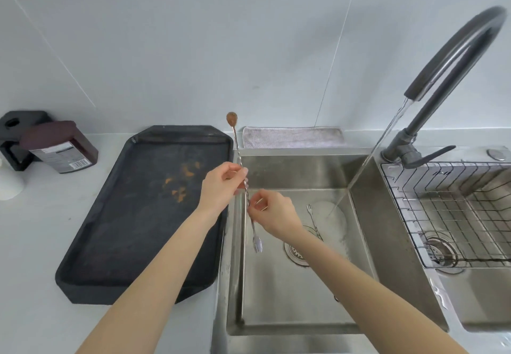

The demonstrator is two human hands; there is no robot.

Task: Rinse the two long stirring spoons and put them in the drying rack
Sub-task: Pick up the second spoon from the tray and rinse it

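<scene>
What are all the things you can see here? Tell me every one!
stirring spoon: 1, silver with a brown-coated bowl, held upright over the sink edge
second spoon: 1, silver, lying in the sink
sink: 1, steel, centre
tap: 1, dark grey, running
drying rack: 1, wire, right basin
tray: 1, black, orange crumbs, left counter
cloth: 1, lilac, behind sink
bottle: 1, dark red, far left
left hand: grips spoon
right hand: pinches spoon

Open sink basin (pixel 279 293) ahead; faucet (pixel 442 77) arches before the drying rack (pixel 409 204)
</scene>
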